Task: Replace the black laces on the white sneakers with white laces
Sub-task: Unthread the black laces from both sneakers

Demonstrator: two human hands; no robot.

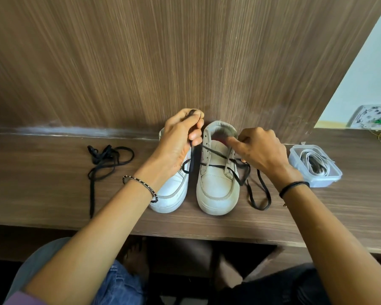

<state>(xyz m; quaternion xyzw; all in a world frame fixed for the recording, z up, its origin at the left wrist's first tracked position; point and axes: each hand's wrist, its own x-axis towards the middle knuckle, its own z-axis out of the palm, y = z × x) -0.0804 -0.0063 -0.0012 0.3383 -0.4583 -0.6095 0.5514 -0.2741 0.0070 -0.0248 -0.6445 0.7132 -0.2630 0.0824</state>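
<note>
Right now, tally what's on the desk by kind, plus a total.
White sneakers: 2
Black laces: 2, one loose at the left, one part-threaded in the right-side sneaker
Clear tub: 1, with white laces inside, count unclear
Total: 5, tub contents left out

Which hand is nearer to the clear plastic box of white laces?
Right. The right hand is at the sneaker beside the box; the left hand grips a black lace above the other sneaker, farther from the box.
</note>
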